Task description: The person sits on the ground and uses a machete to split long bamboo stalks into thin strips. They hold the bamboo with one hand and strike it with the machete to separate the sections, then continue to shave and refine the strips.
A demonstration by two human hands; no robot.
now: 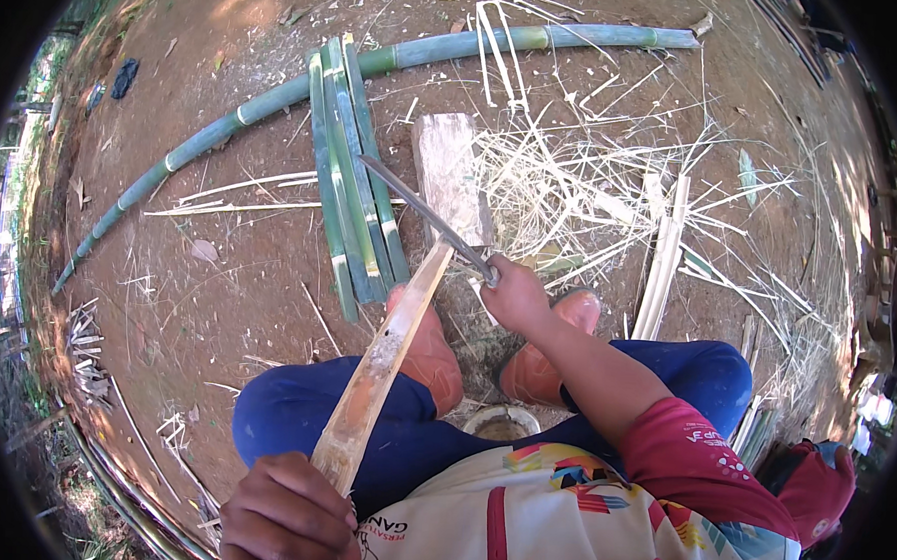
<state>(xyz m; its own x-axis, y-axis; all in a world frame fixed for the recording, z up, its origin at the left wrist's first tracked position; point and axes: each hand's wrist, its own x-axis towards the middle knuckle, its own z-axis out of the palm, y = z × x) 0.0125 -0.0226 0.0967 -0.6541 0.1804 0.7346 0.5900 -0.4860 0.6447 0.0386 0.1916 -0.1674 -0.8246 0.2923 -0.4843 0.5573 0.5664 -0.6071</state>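
My left hand is closed round the near end of a split bamboo strip, its pale inner side facing up. The strip slants away over my left leg, and its far end meets a wooden block on the ground. In my right hand is the handle of a machete, its long blade pointing away to the left. The blade crosses the strip's far end just above the block; whether it is cutting in cannot be made out.
Green split bamboo pieces lie left of the block, against a long green bamboo pole. Thin pale shavings are heaped to the right, near pale split strips. My orange boots stand close to the block. A red cap lies at right.
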